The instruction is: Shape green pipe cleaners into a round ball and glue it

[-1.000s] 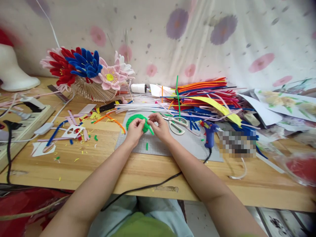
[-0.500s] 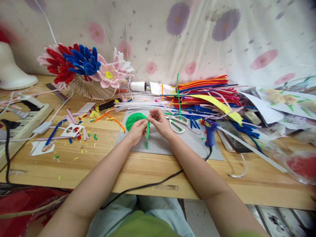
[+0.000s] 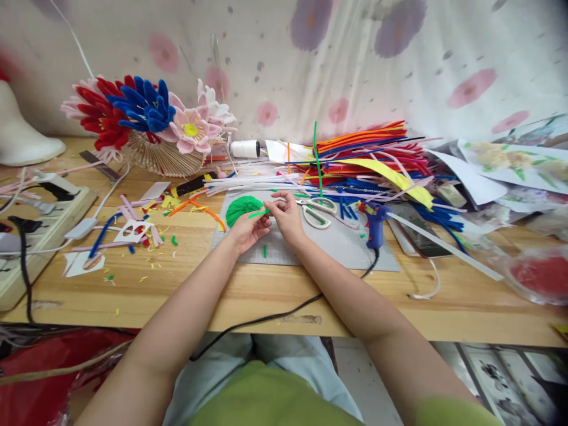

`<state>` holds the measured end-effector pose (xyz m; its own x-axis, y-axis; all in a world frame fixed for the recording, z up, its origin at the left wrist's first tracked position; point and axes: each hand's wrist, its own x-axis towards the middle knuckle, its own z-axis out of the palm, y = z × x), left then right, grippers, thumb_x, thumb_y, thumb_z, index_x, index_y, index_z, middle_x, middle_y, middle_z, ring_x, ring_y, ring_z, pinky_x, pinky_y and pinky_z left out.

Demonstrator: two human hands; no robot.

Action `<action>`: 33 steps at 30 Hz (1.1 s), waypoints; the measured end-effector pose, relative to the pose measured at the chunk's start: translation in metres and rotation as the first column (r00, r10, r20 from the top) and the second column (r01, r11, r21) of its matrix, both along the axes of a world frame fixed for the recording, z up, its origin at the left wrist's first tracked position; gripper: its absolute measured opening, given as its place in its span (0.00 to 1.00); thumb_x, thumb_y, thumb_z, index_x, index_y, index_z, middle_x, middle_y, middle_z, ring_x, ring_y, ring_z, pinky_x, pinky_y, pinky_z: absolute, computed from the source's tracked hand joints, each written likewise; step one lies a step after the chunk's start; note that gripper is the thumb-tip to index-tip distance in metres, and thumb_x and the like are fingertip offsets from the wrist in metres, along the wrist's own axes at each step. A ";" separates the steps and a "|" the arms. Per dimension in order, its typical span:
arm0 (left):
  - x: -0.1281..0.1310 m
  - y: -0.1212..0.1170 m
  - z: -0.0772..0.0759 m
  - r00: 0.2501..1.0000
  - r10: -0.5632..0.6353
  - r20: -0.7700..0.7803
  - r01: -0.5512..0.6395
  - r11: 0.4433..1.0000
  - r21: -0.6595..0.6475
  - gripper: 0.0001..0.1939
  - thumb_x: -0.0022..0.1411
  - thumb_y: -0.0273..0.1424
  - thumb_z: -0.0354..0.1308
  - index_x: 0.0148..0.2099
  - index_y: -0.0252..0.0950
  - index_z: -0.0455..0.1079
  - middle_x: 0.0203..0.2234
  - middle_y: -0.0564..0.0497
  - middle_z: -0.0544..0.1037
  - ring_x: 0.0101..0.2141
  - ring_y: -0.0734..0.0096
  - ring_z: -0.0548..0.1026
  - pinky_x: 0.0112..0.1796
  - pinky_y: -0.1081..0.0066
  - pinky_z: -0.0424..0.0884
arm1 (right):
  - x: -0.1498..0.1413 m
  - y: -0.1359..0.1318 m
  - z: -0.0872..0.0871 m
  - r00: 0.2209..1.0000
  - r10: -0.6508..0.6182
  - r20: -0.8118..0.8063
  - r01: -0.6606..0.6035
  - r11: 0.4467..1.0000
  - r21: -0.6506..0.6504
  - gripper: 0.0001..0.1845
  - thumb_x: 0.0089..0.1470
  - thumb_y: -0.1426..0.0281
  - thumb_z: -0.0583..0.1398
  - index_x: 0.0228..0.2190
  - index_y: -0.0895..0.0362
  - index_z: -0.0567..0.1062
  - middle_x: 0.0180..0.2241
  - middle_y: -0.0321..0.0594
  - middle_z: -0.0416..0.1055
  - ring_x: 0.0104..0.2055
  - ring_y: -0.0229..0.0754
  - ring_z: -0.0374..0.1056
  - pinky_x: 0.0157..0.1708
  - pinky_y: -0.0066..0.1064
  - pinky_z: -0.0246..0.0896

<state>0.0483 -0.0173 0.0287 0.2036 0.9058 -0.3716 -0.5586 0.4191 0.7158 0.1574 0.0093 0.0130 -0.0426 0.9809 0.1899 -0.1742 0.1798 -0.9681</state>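
Over a grey cutting mat (image 3: pixel 337 245), my left hand (image 3: pixel 247 229) is closed round a green pipe-cleaner disc (image 3: pixel 240 207). My right hand (image 3: pixel 287 216) pinches the loose green end (image 3: pixel 258 213) of that same piece, which lies nearly level between the two hands. White-handled scissors (image 3: pixel 318 211) lie just right of my right hand. A blue glue gun (image 3: pixel 375 225) stands further right on the mat. A short green offcut (image 3: pixel 265 251) lies on the mat below my hands.
A heap of coloured pipe cleaners (image 3: pixel 368 163) fills the back of the wooden table (image 3: pixel 248 290). A basket of red, blue and pink pipe-cleaner flowers (image 3: pixel 146 121) stands back left. A power strip (image 3: pixel 39 228) and cables are at the left, paper sheets and a clear bowl (image 3: pixel 539 278) at the right.
The loose green end has swung from hanging down to lying nearly flat between my hands. Both hands have shifted slightly up the mat; the view has tilted a little.
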 end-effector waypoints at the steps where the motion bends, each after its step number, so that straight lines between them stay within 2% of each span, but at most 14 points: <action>1: 0.000 -0.001 0.001 1.000 -0.009 0.024 0.009 1.000 -0.014 0.06 0.59 0.25 0.52 0.30 0.30 0.68 0.18 0.54 0.68 0.21 0.82 0.71 0.19 0.84 0.67 | 0.000 -0.001 0.000 1.000 -0.015 -0.003 0.015 1.000 0.009 0.19 0.41 0.61 0.62 0.33 0.53 0.60 0.20 0.27 0.66 0.23 0.33 0.65 0.27 0.27 0.61; 5: -0.003 -0.004 0.004 0.995 -0.037 0.096 0.041 0.998 -0.037 0.07 0.60 0.27 0.52 0.32 0.30 0.69 0.20 0.52 0.71 0.23 0.79 0.74 0.22 0.81 0.71 | 0.000 -0.006 0.000 0.999 -0.036 0.002 0.036 0.997 0.073 0.17 0.43 0.64 0.61 0.33 0.53 0.60 0.22 0.28 0.68 0.25 0.34 0.67 0.30 0.28 0.62; 9: -0.004 -0.006 0.002 0.999 0.016 0.046 -0.015 1.000 -0.019 0.03 0.56 0.26 0.57 0.32 0.31 0.70 0.20 0.52 0.73 0.24 0.78 0.75 0.23 0.82 0.71 | 0.000 -0.007 0.000 0.998 -0.029 0.060 0.022 0.993 0.117 0.16 0.44 0.64 0.61 0.34 0.53 0.61 0.24 0.30 0.68 0.26 0.34 0.67 0.30 0.28 0.62; 12: -0.005 -0.008 0.002 0.998 0.010 0.065 -0.009 1.000 -0.018 0.03 0.56 0.26 0.56 0.32 0.31 0.70 0.21 0.51 0.74 0.25 0.76 0.76 0.23 0.80 0.72 | 0.001 -0.007 0.002 0.999 -0.020 0.047 0.015 0.994 0.111 0.17 0.44 0.62 0.61 0.34 0.53 0.61 0.24 0.29 0.68 0.25 0.34 0.66 0.28 0.28 0.61; 15: -0.005 -0.011 0.002 0.994 -0.041 0.105 0.036 0.998 0.056 0.06 0.54 0.21 0.56 0.36 0.31 0.71 0.27 0.49 0.76 0.30 0.73 0.77 0.27 0.78 0.74 | 0.003 -0.006 0.004 0.999 -0.030 0.023 0.027 0.994 0.104 0.19 0.44 0.60 0.61 0.35 0.52 0.60 0.24 0.30 0.68 0.25 0.34 0.66 0.27 0.28 0.62; 17: -0.003 -0.012 0.002 0.996 -0.043 0.079 0.033 0.991 0.129 0.09 0.52 0.20 0.57 0.38 0.32 0.72 0.31 0.49 0.77 0.31 0.74 0.77 0.28 0.79 0.74 | 0.004 -0.006 0.004 0.999 -0.043 0.020 0.041 0.995 0.093 0.19 0.44 0.59 0.60 0.35 0.52 0.59 0.24 0.29 0.67 0.24 0.33 0.66 0.27 0.28 0.62; 21: 0.001 -0.010 -0.001 0.998 0.047 -0.029 -0.043 0.991 0.126 0.03 0.52 0.24 0.61 0.31 0.30 0.72 0.23 0.51 0.76 0.24 0.79 0.75 0.24 0.81 0.72 | 0.001 -0.008 0.004 0.999 -0.028 0.029 0.026 0.996 0.091 0.21 0.44 0.58 0.60 0.36 0.52 0.58 0.25 0.30 0.68 0.25 0.34 0.66 0.27 0.28 0.62; 24: 0.002 -0.007 -0.001 0.995 0.088 -0.055 -0.083 0.992 0.099 0.05 0.51 0.26 0.62 0.27 0.29 0.71 0.18 0.52 0.74 0.19 0.81 0.72 0.21 0.83 0.70 | -0.002 -0.010 0.005 1.000 0.001 0.018 -0.003 0.994 0.107 0.23 0.43 0.57 0.61 0.35 0.52 0.57 0.24 0.29 0.67 0.26 0.35 0.67 0.29 0.29 0.63; 33: -0.005 -0.007 0.003 0.995 0.084 -0.046 -0.081 0.995 0.059 0.03 0.50 0.22 0.62 0.25 0.29 0.71 0.16 0.53 0.74 0.17 0.83 0.70 0.20 0.84 0.69 | 0.000 -0.013 0.008 0.995 0.099 0.028 -0.102 0.988 0.113 0.21 0.45 0.55 0.59 0.36 0.53 0.60 0.24 0.31 0.71 0.30 0.37 0.69 0.36 0.33 0.64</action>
<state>0.0435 -0.0246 0.0321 0.1105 0.9387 -0.3266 -0.5538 0.3311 0.7640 0.1575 -0.0037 0.0208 -0.1452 0.9434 0.2983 -0.1754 0.2722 -0.9461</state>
